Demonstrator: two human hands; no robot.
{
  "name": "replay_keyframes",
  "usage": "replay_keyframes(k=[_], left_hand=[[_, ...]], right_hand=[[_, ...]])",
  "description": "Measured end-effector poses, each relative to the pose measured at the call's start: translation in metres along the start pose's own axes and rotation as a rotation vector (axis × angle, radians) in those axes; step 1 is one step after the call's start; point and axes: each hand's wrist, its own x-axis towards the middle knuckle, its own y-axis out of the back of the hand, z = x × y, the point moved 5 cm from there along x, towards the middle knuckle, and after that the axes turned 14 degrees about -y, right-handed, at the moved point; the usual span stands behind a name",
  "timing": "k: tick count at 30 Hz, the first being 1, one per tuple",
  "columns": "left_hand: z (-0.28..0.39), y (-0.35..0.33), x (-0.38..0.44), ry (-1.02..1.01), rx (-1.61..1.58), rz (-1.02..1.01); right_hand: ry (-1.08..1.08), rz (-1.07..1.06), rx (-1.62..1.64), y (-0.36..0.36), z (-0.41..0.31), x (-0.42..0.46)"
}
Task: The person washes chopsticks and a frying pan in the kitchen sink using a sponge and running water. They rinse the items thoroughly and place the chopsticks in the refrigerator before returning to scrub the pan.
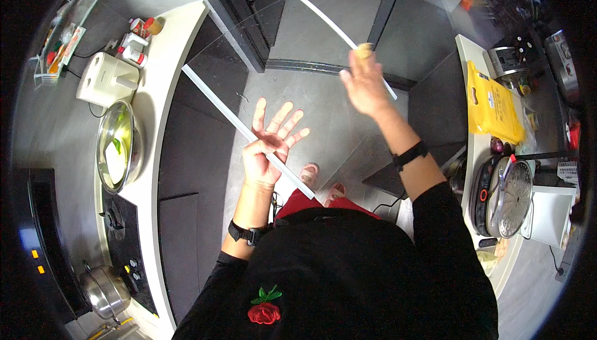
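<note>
My left hand is in front of me with its palm up, its thumb hooked over a long white strip and its other fingers spread. The strip slants from the upper left down towards my waist. Farther ahead on the right, my blurred right hand is stretched out beside a second white strip. At its fingertips is a small tan object; whether they grip it I cannot tell. A faint straight line joins the far ends of both strips, perhaps the edge of a clear sheet.
On the left counter are an air fryer, bottles, a bowl and a cooktop. The right counter holds a yellow package and a round electric cooker. A dark-framed doorway and floor track lie ahead.
</note>
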Motion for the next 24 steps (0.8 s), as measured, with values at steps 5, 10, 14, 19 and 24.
replay_keyframes(k=[5, 10, 14, 19, 24], left_hand=[[-0.020, -0.013, 0.004, 0.052, 0.016, -0.079], [-0.010, 0.002, 0.015, 0.070, 0.125, -0.092], [0.001, 0.000, 0.016, 0.101, 0.022, -0.035], [0.001, -0.014, 0.025, 0.173, -0.009, -0.165], [-0.002, -0.021, 0.039, 0.215, 0.043, -0.259]], right_hand=[[-0.081, 0.123, 0.299, -0.005, 0.010, 0.019], [0.558, -0.039, 0.424, 0.001, -0.116, -0.064], [0.745, -0.132, 0.149, 0.007, -0.121, -0.083], [0.057, 0.164, 0.071, 0.029, -0.039, 0.025], [-0.055, 0.286, 0.327, 0.041, -0.068, 0.077]])
